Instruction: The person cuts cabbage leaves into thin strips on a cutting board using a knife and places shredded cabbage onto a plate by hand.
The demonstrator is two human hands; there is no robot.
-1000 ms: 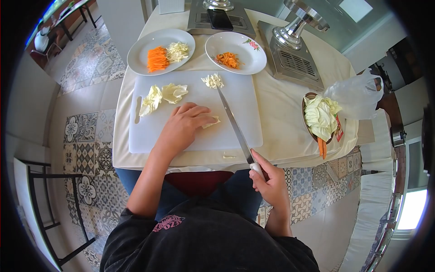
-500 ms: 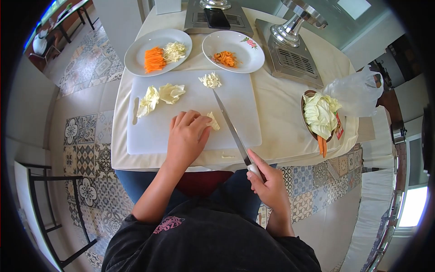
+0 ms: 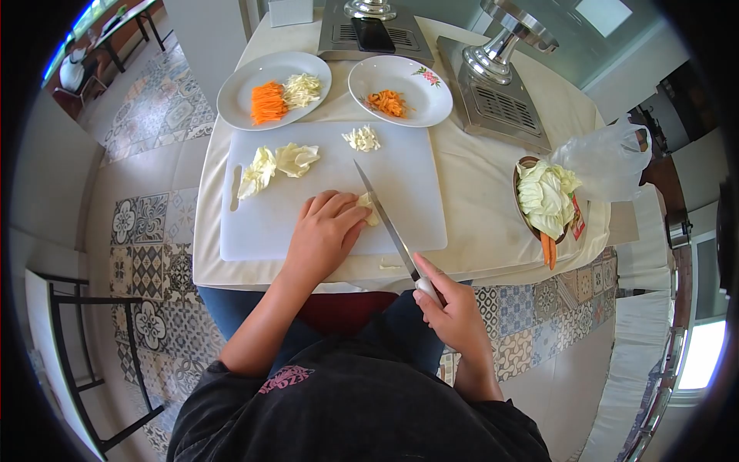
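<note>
Left hand (image 3: pixel 325 231): fingers curled, holding the cabbage piece (image 3: pixel 367 204). Right hand (image 3: pixel 453 309): closed around the handle of the knife (image 3: pixel 396 237). From my station, in descending size, I see: black shirt (image 3: pixel 362 400), its pink lettering (image 3: pixel 286 379) not reliably legible; cutting board (image 3: pixel 265 227), beneath the cabbage piece; knife, blade alongside that piece; red packet (image 3: pixel 578 222), label unreadable.

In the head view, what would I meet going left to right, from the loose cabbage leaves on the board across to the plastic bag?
Cabbage leaves, left hand, knife, right hand, big cabbage, plastic bag.
</note>
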